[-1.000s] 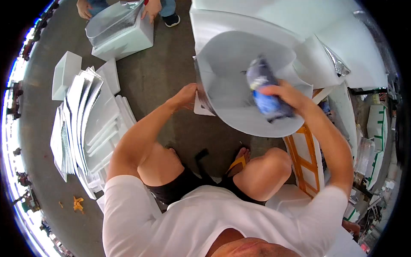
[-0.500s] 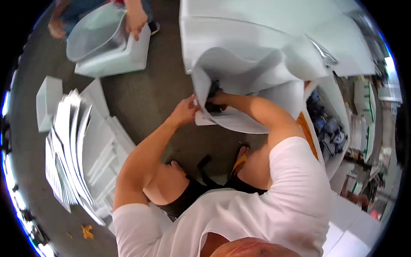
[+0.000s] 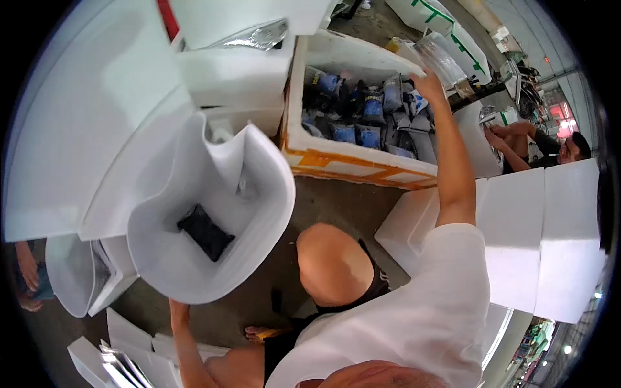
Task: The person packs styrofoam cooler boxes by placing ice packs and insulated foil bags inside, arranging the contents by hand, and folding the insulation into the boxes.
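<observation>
A white foam-sheet liner point(image 3: 272, 187), open at the top, stands at the left with one black packet point(image 3: 206, 233) lying inside it. My left hand point(image 3: 180, 312) is at the liner's near lower edge; its fingers are hidden behind the liner. To the right, a white foam box point(image 3: 362, 160) with orange tape holds many dark packets with blue labels point(image 3: 373, 107). My right hand point(image 3: 427, 85) is stretched out to the far right rim of that box, fingers apart, with nothing visible in it.
White foam panels point(image 3: 77, 116) stand at the left, and stacked white boxes point(image 3: 511, 226) at the right. Silvery sheets point(image 3: 123, 367) lie at the lower left. A co-worker point(image 3: 543, 145) sits at the far right; another person's hands point(image 3: 27, 271) show at the left edge.
The view has turned right. My right hand has come out of the liner and reached across to the packet box. The black packet now lies inside the liner.
</observation>
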The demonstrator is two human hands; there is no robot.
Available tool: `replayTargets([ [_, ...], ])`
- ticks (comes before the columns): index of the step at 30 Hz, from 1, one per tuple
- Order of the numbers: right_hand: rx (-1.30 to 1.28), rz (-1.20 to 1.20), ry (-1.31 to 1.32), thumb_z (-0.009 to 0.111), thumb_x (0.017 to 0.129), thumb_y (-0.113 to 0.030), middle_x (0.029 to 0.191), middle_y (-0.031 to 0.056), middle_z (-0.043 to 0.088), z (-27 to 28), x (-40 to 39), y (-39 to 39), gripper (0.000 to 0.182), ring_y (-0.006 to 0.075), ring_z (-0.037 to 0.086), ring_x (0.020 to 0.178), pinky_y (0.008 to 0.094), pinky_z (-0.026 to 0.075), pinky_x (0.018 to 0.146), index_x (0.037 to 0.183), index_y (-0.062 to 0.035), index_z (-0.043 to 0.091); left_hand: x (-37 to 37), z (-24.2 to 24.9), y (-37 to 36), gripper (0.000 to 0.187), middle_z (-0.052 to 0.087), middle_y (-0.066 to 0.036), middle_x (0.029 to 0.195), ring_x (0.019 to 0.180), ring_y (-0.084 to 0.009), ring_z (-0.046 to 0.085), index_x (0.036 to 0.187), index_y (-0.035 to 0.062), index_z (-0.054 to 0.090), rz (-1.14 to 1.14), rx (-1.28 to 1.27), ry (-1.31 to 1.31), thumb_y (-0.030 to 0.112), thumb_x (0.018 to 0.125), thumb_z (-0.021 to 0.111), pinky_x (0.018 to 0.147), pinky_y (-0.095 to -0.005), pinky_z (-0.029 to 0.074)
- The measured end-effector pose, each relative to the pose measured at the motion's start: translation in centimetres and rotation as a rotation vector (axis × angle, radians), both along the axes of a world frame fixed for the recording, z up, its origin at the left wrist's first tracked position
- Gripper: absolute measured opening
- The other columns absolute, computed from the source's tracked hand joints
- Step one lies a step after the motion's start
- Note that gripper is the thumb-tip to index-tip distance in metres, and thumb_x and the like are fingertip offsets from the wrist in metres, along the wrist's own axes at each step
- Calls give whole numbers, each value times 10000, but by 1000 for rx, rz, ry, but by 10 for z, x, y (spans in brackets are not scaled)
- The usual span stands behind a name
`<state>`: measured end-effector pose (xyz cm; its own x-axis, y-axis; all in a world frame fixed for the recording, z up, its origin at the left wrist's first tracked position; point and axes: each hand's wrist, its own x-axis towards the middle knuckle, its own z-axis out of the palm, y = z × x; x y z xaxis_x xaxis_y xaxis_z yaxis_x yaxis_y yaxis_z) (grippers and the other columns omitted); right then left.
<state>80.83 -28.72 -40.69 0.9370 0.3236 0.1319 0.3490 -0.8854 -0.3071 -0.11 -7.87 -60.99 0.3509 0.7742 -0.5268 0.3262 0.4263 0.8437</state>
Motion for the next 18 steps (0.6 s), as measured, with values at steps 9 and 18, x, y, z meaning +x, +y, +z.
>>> replayTargets([
  [9, -287, -51, 145, 597, 806, -618, 1458, 219, 383, -156, 123, -47, 867, 383, 366, 1336, 431, 299, 1086, 1401, -11, 423, 62, 18, 19, 484, 570, -139, 1289, 1192, -235, 522, 1332, 13, 504, -197, 206, 148, 211, 904, 611, 1002, -361, 414],
  [18, 1099, -108, 811, 734, 790, -364, 1352, 109, 516, -71, 60, -14, 604, 320, 525, 1184, 400, 453, 932, 1260, -23, 571, 55, 40, -12, 383, 633, -116, 1192, 1126, -206, 558, 1257, 9, 572, -146, 330, 163, 157, 904, 594, 965, -358, 442],
])
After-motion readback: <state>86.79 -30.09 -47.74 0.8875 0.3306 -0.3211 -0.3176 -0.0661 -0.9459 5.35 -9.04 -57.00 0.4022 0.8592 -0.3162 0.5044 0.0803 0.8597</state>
